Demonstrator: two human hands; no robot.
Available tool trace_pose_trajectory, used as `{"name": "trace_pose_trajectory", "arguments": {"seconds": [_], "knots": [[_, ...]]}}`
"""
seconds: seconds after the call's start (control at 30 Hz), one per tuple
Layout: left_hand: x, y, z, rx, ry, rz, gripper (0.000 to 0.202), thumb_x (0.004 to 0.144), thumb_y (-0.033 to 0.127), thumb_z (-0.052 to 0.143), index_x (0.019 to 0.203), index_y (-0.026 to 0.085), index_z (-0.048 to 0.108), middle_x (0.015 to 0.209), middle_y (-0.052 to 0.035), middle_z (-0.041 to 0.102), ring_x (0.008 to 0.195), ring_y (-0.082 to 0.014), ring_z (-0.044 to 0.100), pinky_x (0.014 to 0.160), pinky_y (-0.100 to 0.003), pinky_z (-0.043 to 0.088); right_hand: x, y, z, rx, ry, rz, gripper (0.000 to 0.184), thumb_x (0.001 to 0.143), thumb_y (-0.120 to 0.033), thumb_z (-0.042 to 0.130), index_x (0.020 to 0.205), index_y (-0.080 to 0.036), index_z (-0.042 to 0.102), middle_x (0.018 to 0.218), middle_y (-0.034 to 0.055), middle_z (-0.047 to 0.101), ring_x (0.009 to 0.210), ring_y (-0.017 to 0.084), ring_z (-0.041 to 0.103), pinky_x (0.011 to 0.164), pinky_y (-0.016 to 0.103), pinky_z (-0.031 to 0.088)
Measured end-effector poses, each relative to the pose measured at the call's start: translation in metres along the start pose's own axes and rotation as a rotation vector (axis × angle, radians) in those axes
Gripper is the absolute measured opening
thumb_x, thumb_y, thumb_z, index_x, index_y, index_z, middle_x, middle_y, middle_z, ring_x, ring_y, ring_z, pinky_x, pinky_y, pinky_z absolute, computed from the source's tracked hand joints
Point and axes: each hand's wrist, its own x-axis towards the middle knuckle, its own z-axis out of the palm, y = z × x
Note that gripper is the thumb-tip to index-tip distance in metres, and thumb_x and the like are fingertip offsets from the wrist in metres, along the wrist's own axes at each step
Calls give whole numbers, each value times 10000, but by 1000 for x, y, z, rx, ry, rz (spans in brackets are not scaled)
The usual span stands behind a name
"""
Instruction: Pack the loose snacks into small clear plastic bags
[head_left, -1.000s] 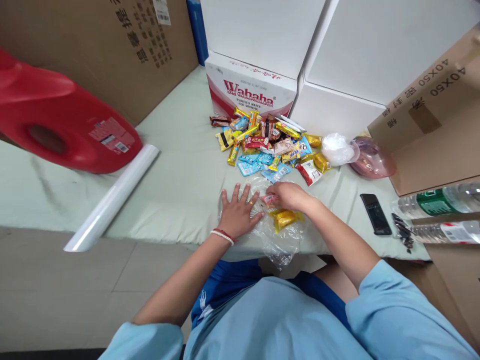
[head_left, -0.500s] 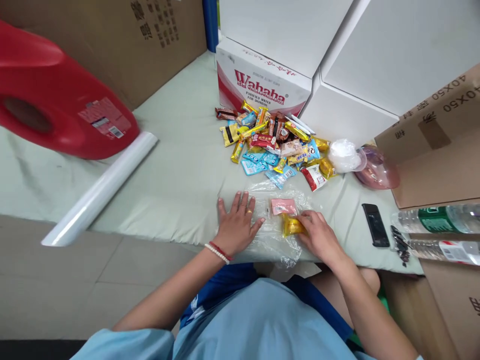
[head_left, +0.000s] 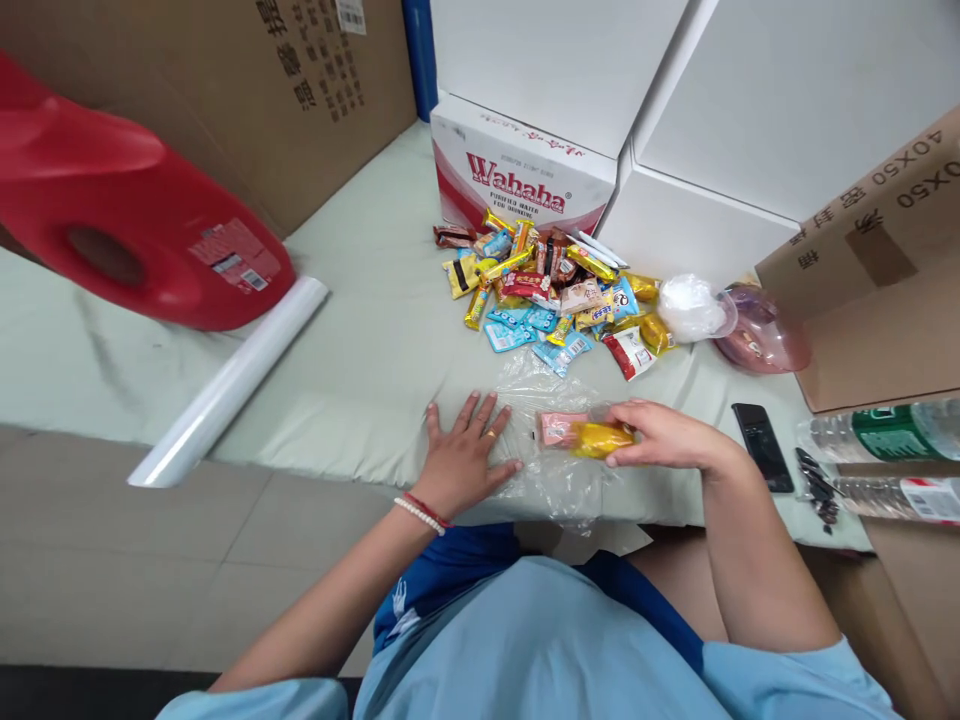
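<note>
My left hand lies flat with its fingers spread, pressing the left part of a clear plastic bag onto the cloth. Between thumb and fingers, my right hand grips a snack in a yellow wrapper, slightly blurred. This snack overlaps the right end of a pink packet, which sits on or in the clear bag; I cannot tell which. Just beyond the bag spreads a pile of wrapped snacks in yellow, blue, red and brown.
A white roll and a large red jug stand to the left. Behind the pile is a Wahaha carton. Rightward are a white plastic bundle, a pink bowl, a phone and plastic bottles.
My right hand has turned, its wrist swinging right and up, and the yellow-wrapped snack has shifted up and right against the pink packet. My left hand stays flat on the bag.
</note>
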Motion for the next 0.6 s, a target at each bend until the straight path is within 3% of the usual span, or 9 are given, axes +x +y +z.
{"name": "trace_pose_trajectory", "arguments": {"seconds": [0.1,0.17,0.23,0.3,0.37,0.47,0.6], "knots": [[-7,-4,4,-5,12,11,787,941,680,493,1609,289,349,1706,-117,258,1584,-390,194,1192,-766,-63,-30,29,7,46,-57,152,247,770,-414,765,880,-223,656,887,30,702,807,231,637,708,310,462],[-10,-4,5,-10,17,16,810,932,692,500,1613,285,339,1708,-125,249,1587,-392,184,1193,-757,-85,-44,41,9,66,51,246,236,794,-433,730,863,-223,646,854,32,700,776,232,632,692,321,467],[-11,-3,5,-18,19,13,817,934,699,489,1617,279,331,1711,-130,237,1587,-390,184,1197,-752,-86,-48,40,10,93,247,297,290,848,-504,677,936,-229,647,887,43,704,785,236,627,694,334,479],[-11,-1,2,-27,16,5,773,966,673,445,1618,274,329,1712,-128,231,1585,-375,204,1207,-747,-59,-37,27,13,83,388,264,343,880,-546,652,1028,-237,639,968,59,707,853,249,635,735,350,498],[-9,-2,-2,-35,5,-8,676,1020,597,373,1615,279,332,1705,-116,259,1575,-351,249,1213,-748,-13,-15,5,20,10,416,158,321,894,-488,666,1087,-233,632,1061,83,697,979,271,638,835,370,503],[-6,-6,-6,-41,-7,-23,560,1066,479,294,1597,314,361,1675,-84,347,1557,-325,305,1209,-763,32,21,-27,37,-118,314,56,377,893,-332,681,1241,-213,602,1212,115,656,1121,283,617,906,363,483],[-10,-13,-3,-25,30,10,526,1067,445,322,1574,332,407,1668,-58,361,1568,-321,282,1216,-762,9,40,-43,51,-244,200,127,439,892,-299,685,1310,-234,570,1232,115,647,1084,284,641,753,320,460]]}}
